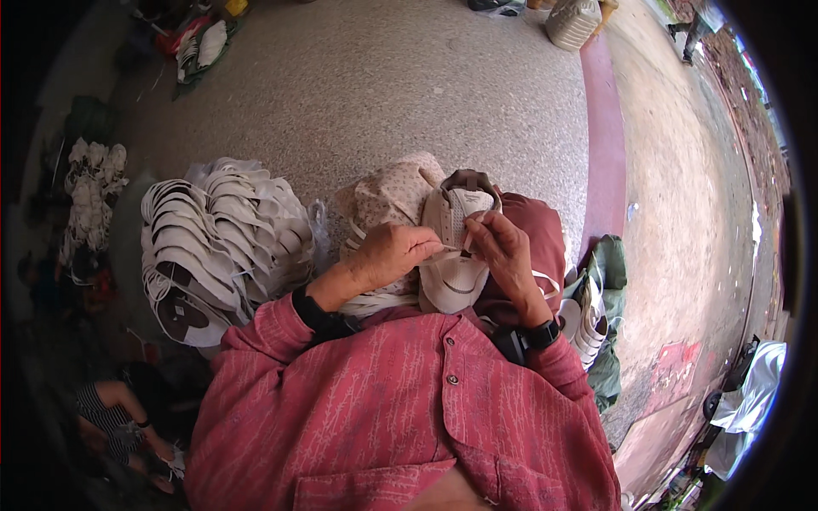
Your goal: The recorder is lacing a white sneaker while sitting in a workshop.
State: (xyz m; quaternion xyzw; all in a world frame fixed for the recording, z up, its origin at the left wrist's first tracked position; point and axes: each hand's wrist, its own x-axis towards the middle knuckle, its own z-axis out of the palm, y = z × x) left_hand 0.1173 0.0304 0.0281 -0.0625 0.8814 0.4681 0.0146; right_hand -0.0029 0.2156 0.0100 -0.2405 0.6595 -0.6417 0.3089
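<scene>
Closest to me is the wearer's crimson shirt [375, 409], woven with pale twiggy streaks and buttoned down the front. Just beyond its hem, a cream shoe upper [454, 288] lies in the lap between the two hands, rounded toe toward the body, perforated mesh on top, dark-lined collar pointing away. The left hand [394, 254] presses thumb and forefinger together on a thin pale lace [446, 248]; the right hand [503, 243] bunches its fingertips close over the opening, though I cannot tell exactly what they pinch. Soft patterned beige cloth [396, 189] crowds the shoe's left edge and smooth maroon cloth [538, 234] its right. Room for the left elbow is tight: curved uppers nest in a thick ridged stack [226, 247] beside it. On the right, a crumpled green bag [607, 264] sits near the wristwatch [541, 334]. Ahead, the speckled stone floor [366, 102] spreads wide and open, edged by a flat reddish band [605, 128]. Farthest off stands a ribbed beige plastic jug [573, 23].
</scene>
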